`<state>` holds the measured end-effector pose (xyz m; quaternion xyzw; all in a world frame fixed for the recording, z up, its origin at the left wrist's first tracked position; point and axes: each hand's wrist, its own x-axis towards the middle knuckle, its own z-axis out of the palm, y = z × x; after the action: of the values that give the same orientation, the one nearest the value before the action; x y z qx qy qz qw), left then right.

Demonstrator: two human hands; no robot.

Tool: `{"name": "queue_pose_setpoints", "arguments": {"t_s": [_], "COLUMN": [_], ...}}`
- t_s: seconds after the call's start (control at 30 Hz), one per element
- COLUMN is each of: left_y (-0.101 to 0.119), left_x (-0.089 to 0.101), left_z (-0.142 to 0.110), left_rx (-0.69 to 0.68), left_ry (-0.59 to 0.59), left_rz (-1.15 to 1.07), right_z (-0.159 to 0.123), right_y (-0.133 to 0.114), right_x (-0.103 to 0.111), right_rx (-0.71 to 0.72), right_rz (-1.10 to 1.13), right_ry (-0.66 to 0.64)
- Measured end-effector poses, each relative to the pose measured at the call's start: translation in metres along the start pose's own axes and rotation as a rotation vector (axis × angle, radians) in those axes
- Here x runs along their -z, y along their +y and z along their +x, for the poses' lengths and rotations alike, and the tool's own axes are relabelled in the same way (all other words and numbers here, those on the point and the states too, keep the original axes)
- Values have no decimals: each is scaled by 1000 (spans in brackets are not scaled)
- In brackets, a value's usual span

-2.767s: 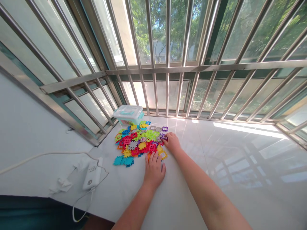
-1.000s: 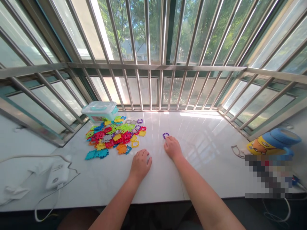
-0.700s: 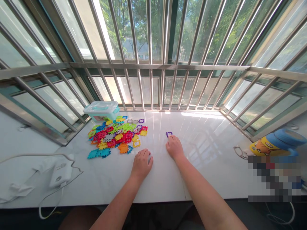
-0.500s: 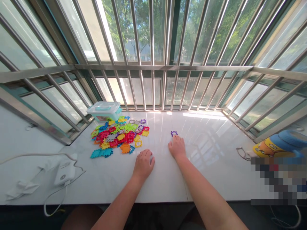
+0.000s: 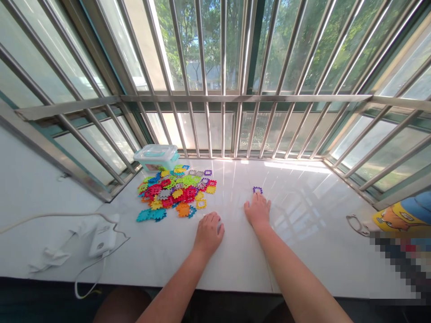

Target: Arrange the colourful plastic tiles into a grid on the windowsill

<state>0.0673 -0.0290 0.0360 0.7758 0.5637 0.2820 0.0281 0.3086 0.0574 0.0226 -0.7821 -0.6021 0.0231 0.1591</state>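
My left hand (image 5: 209, 234) rests low over the table with its fingers curled. A small grey piece (image 5: 219, 225) shows between thumb and fingers, mostly hidden by them. Farther right, my right hand (image 5: 258, 211) lies over the table, fingers spread and holding nothing. Just beyond its fingertips a purple square-framed plastic piece (image 5: 257, 190) lies flat; I cannot tell whether a fingertip touches it. Left of both hands spreads a heap of toothed plastic pieces (image 5: 182, 194) in red, green, yellow, blue, orange and grey.
Behind the heap stands a clear-lidded box (image 5: 156, 154). A white power adapter (image 5: 103, 238) with cables and crumpled tissue (image 5: 52, 259) lie at left. At right a blue and yellow bottle (image 5: 400, 215) lies near the edge. Metal bars (image 5: 223, 121) close off the back.
The view has shifted, so everything sits farther right. My right hand's fingers have spread and drawn back slightly from the purple piece. My left hand keeps the grey piece.
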Motion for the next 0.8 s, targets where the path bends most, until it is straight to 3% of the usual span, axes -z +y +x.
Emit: {"name": "queue_pose_setpoints", "arguments": {"t_s": [0.17, 0.33, 0.63, 0.8], "left_y": [-7, -13, -17, -11], "left_x": [-8, -24, -57, -53], "left_z": [2, 20, 81, 91], "left_rx": [0, -19, 276, 241], "left_ry": [30, 36, 17, 20], "left_rz": [-25, -1, 136, 185], "right_z": [1, 0, 1, 1], "right_y": [0, -1, -1, -2], "right_x": [-1, 1, 1, 2], "right_rx": [2, 92, 119, 122], "right_rz": [7, 14, -3, -2], "right_ry": [12, 66, 96, 106]}}
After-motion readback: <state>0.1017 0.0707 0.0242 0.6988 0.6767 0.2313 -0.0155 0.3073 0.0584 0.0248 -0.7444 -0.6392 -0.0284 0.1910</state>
